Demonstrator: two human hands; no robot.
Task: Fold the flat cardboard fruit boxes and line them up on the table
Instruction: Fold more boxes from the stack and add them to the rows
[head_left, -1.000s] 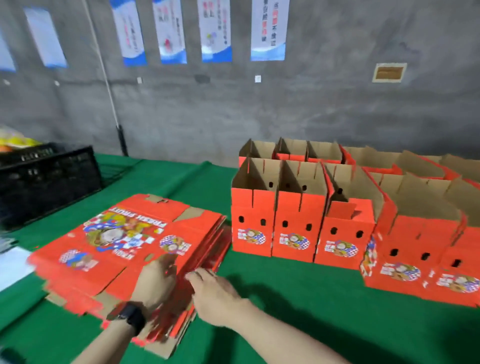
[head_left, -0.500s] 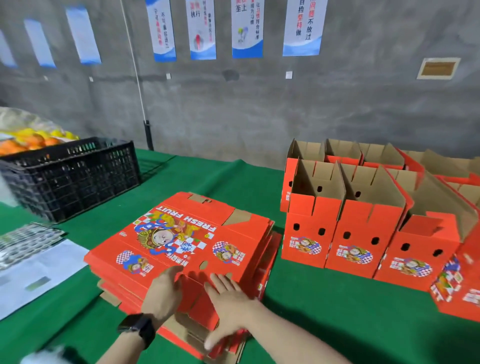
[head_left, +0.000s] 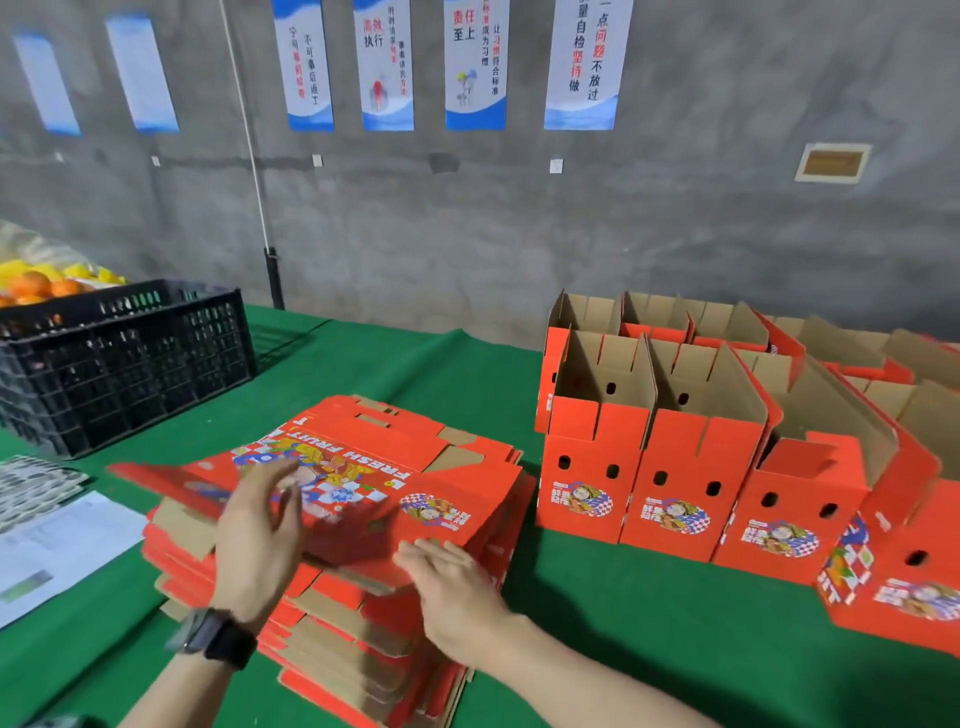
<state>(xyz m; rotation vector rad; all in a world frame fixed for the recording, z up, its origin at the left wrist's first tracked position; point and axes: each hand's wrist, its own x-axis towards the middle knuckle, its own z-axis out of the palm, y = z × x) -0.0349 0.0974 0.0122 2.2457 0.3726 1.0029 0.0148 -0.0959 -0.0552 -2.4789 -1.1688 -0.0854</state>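
We have a table under a green cloth (head_left: 623, 649), pushed against a bare grey concrete wall (head_left: 597, 234). A row of blue-and-white posters (head_left: 475, 67) with Chinese text hangs high on the wall, with a small framed plaque (head_left: 832, 162) to their right. A thin cable runs down the wall to a dark pole (head_left: 272, 278) behind the table.

The stack of flat boxes (head_left: 353, 639), red with brown cardboard edges, lies on the cloth at centre-left, near us. The top flat box (head_left: 395, 467), printed "FRESH FRUIT", sits tilted, its left side raised off the stack.

The left hand (head_left: 260, 535) is blurred. Its fingers are straight and slightly spread, the palm is toward the top flat box, and it curls round nothing. There is a black watch (head_left: 218, 642) on that wrist. The right hand (head_left: 447, 582) lies flat with its fingers straight and close together. Its fingertips are at the near edge of the top flat box and pinch nothing.

The folded boxes (head_left: 649, 467) stand upright with their tops open, just right of the stack. They form two rows, touching side by side, and run out of frame on the right.

A black plastic crate (head_left: 124, 364) sits at the back left of the table, with oranges (head_left: 36, 286) visible above its rim. Printed papers (head_left: 62, 545) and a patterned sheet (head_left: 31, 488) lie flat on the cloth left of the stack.
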